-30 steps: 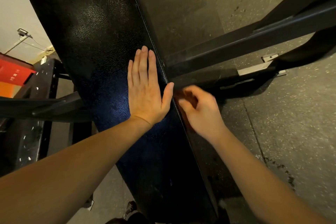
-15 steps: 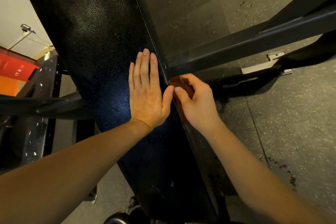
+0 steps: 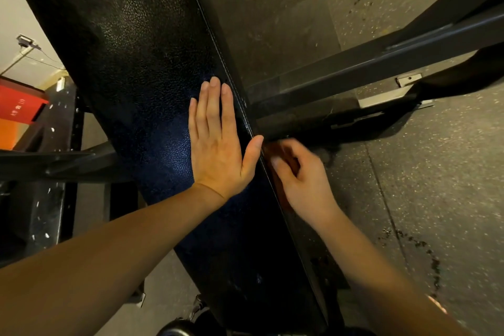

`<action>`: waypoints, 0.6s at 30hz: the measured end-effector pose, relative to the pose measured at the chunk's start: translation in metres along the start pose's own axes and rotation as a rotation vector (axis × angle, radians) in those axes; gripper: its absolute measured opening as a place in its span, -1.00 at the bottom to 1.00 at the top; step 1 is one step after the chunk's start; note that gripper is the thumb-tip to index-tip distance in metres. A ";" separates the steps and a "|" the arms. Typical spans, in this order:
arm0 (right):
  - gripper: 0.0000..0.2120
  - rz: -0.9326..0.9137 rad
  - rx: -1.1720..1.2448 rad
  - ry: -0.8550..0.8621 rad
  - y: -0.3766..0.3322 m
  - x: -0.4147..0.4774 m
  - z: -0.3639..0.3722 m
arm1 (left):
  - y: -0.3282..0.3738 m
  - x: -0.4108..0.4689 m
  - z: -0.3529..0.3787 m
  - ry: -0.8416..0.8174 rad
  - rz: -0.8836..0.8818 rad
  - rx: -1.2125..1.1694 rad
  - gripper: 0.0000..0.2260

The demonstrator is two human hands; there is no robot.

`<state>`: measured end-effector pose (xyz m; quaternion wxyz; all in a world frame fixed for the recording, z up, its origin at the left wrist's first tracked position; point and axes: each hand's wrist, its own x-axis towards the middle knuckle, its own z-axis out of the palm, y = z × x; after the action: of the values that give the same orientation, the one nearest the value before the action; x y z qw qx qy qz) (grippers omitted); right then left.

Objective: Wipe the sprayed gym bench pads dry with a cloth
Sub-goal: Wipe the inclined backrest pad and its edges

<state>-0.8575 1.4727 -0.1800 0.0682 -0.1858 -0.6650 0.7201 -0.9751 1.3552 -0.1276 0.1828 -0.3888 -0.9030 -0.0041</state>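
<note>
Left hand lies flat, palm down, fingers straight and together pointing far, thumb spread right, while just beside it the blurred right hand curls its fingers round a brown cloth, both bare forearms reaching in from near.

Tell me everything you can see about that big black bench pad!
The bench pad is long and black, with a pebbly, leather-like cover that shines bluish near the middle. A stitched seam runs along its right edge; its far end is rounded. It slants across the view. The left hand lies flat on top, fingers straight. The blurred right hand holds a brownish cloth against its side.
</note>
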 end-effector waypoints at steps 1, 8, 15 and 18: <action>-0.82 0.080 -0.021 -0.029 0.016 -0.023 -0.003 | 0.000 0.000 0.000 -0.004 -0.005 0.008 -0.26; -0.84 -0.017 -0.012 -0.004 -0.023 0.009 0.000 | 0.000 0.000 -0.002 -0.023 -0.004 0.019 -0.26; -0.77 0.242 -0.046 -0.081 0.030 -0.051 -0.006 | 0.000 -0.001 -0.001 -0.014 0.004 0.012 -0.27; -0.80 0.317 -0.104 -0.055 0.039 -0.058 -0.007 | 0.000 -0.001 0.000 -0.009 0.003 0.016 -0.27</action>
<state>-0.7961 1.4552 -0.2086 -0.0739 -0.2718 -0.6655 0.6913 -0.9746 1.3542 -0.1276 0.1817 -0.3885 -0.9033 0.0051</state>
